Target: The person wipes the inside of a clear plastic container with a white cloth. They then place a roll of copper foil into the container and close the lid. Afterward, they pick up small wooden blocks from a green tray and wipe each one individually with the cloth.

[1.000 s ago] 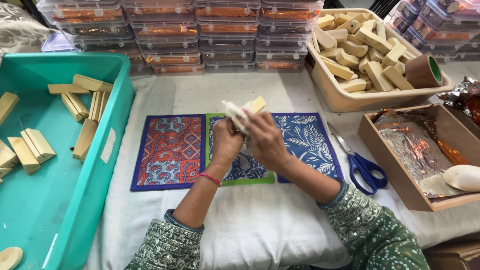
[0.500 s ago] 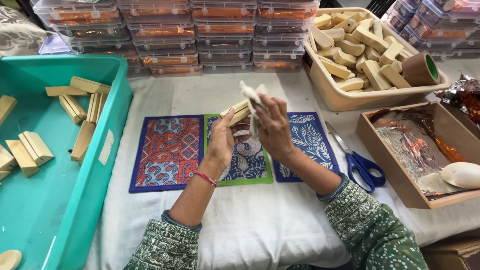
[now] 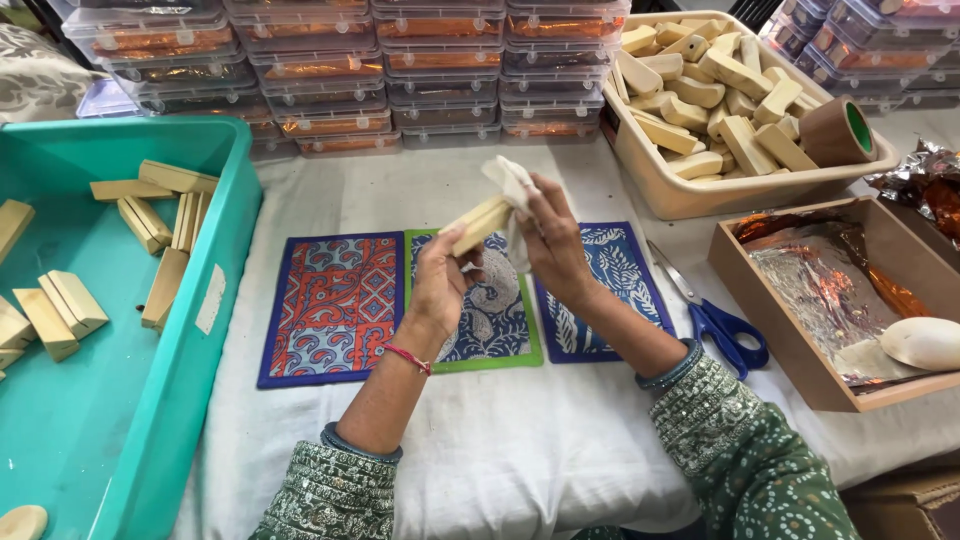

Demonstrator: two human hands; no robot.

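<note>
My left hand (image 3: 440, 285) holds a pale yellow bar of soap (image 3: 478, 226) up over the patterned mat (image 3: 330, 305). A small white cloth (image 3: 512, 183) is pinched in my right hand (image 3: 553, 250) and pressed against the bar's upper end. Both hands are raised above the middle of the table, close together. A red thread circles my left wrist, and both arms wear green patterned sleeves.
A teal tub (image 3: 215, 250) with several soap bars stands at left. A beige basin (image 3: 760, 185) of bars and a brown tape roll (image 3: 836, 132) sits at back right. Blue scissors (image 3: 725, 325) lie beside a wooden tray (image 3: 770, 310) of foil. Stacked clear boxes (image 3: 400, 70) line the back.
Both hands have lifted the bar a little higher and turned it, with the cloth sliding toward its upper end.
</note>
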